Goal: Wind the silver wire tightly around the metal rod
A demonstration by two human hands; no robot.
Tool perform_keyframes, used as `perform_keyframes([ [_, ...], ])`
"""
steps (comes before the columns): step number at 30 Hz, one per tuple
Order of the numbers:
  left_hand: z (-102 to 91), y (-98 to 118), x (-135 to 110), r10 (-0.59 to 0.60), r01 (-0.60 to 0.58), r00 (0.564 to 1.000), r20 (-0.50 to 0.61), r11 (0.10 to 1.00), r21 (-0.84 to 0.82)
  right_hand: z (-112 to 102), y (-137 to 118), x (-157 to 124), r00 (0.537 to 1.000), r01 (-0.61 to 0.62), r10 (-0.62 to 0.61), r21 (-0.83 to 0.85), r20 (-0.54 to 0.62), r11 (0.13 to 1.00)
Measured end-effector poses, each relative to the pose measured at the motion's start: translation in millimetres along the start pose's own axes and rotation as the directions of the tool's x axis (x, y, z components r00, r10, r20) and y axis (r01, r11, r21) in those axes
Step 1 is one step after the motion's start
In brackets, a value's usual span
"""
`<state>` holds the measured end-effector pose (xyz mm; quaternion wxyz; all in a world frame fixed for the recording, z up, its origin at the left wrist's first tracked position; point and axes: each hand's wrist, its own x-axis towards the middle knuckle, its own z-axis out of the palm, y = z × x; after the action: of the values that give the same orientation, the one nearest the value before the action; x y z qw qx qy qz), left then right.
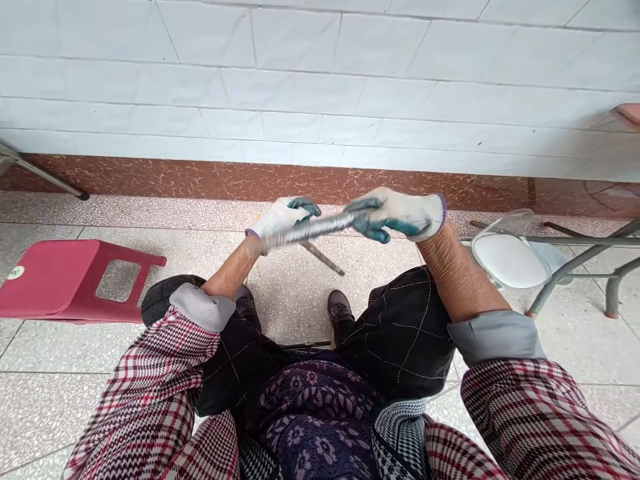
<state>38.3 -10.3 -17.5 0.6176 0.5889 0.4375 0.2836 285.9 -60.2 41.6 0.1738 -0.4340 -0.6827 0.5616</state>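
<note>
Both of my hands wear white work gloves with green fingertips. My left hand (283,219) is closed round one end of a silvery rod-like bundle (313,230) held level above my knees. My right hand (397,215) pinches the other end of the same bundle. The bundle is smeared by motion, so I cannot tell its make. A thin metal rod (324,259) lies on the tiled floor just under my hands.
A red plastic stool (65,277) stands at the left. A clear container with a white lid (510,257) sits at the right, beside a grey metal frame (575,263). A white tiled wall with a red-brown skirting (200,177) runs ahead.
</note>
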Motion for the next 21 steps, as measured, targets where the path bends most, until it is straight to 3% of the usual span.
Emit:
perform_keyframes([
  [2, -2.1, 2.7, 1.1, -0.004, 0.004, 0.999, -0.046, 1.0, 0.008, 3.3, 3.7, 6.1, 0.987, -0.133, 0.152, -0.279, 0.047, 0.951],
  [5, 2.1, -2.4, 0.2, -0.055, 0.058, 0.998, -0.044, 0.996, 0.066, 4.7, 5.8, 19.2, 0.941, -0.334, 0.286, -0.632, -0.18, 0.699],
  [7, 8.4, -9.6, -1.7, -0.069, 0.065, 0.997, 0.039, 0.993, 0.094, 1.9, 4.7, 25.0, 0.889, -0.457, 0.269, -0.714, -0.37, 0.531],
  [9, 14.2, -15.5, -3.5, -0.053, 0.043, 0.988, 0.148, 0.997, 0.069, -1.6, 3.1, 26.3, 0.832, -0.539, 0.166, -0.699, -0.529, 0.47],
  [10, 16.1, -17.2, -4.2, -0.036, 0.029, 0.982, 0.186, 0.999, 0.039, -2.7, 2.6, 25.7, 0.812, -0.537, 0.113, -0.656, -0.573, 0.53],
  [12, 17.5, -17.6, -4.9, 0.001, 0.006, 0.978, 0.21, 1.0, -0.029, -2.4, 1.8, 23.4, 0.778, -0.448, 0.05, -0.497, -0.626, 0.743],
  [14, 16.3, -15.9, -5.1, 0.017, -0.003, 0.98, 0.197, 0.997, -0.075, 0.7, 0.6, 20.7, 0.773, -0.261, 0.046, -0.252, -0.633, 0.932],
  [15, 15.3, -15.0, -5.2, 0.016, 0.001, 0.981, 0.193, 0.996, -0.088, 2.6, -0.6, 19.1, 0.789, -0.147, 0.039, -0.128, -0.613, 0.981],
  [18, 12.3, -12.0, -6.3, 0.004, 0.014, 0.982, 0.191, 0.996, -0.093, 5.8, -5.2, 12.3, 0.852, 0.147, -0.078, 0.094, -0.517, 0.985],
  [19, 11.2, -10.3, -7.1, 0.0, 0.015, 0.984, 0.176, 0.996, -0.085, 5.5, -6.2, 9.2, 0.876, 0.197, -0.118, 0.123, -0.467, 0.973],
  [21, 8.4, -4.4, -9.4, 0.004, 0.003, 0.993, 0.119, 0.998, -0.061, 3.4, -5.3, 3.0, 0.947, 0.182, -0.131, 0.152, -0.294, 0.971],
])
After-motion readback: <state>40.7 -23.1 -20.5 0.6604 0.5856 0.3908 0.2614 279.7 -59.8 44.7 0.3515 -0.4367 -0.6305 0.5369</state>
